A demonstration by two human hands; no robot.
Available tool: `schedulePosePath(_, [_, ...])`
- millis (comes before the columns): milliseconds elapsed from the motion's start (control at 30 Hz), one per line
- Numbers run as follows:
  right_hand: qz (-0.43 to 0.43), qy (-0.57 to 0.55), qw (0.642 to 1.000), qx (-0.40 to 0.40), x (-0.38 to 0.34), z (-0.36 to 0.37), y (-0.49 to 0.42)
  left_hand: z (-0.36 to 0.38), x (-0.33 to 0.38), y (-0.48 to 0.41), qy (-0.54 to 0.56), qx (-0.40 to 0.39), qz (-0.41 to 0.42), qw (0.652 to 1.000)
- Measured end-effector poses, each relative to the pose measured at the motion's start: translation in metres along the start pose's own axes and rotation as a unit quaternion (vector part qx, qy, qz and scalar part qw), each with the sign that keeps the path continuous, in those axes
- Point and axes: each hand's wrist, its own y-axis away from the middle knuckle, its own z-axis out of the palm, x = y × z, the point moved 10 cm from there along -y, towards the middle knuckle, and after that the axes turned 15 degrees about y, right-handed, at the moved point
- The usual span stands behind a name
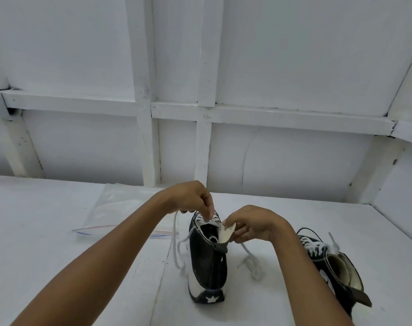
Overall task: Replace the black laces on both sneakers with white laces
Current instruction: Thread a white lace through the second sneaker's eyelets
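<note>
Two sneakers stand on the white painted tabletop [59, 243] in the lower half of the frame, heels toward me. The tabletop runs back to a white panelled wall [294, 67], crossed by battens, that fills the whole upper half.

My left hand [190, 198] pinches the white lace [176, 243] just above the centre sneaker [209, 262]. My right hand [254, 224] has its fingers curled round that shoe's folded-out eyelet flap [226, 234]. Loose lace trails onto the table on both sides of the shoe.

The right sneaker [336, 262], at lower right, already wears white lacing, and my right forearm covers part of it. A clear zip bag [115, 208] lies left of centre, partly behind my left arm. My fingertips hide the lace end, so I cannot tell whether it sits in an eyelet.
</note>
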Motion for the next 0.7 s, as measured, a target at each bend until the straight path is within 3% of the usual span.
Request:
schedulePosePath(233, [0.003,-0.063,0.998,-0.010,0.0085,0.0030,0.0001,0.0073,-0.0006,-0.0056,-0.023,-0.004,-0.008,1.000])
schedulePosePath(700, [0.007,-0.081,0.997,-0.003,0.0082,0.0051,0.0027,0.0062,-0.0026,-0.0087,0.008,0.005,0.004,1.000])
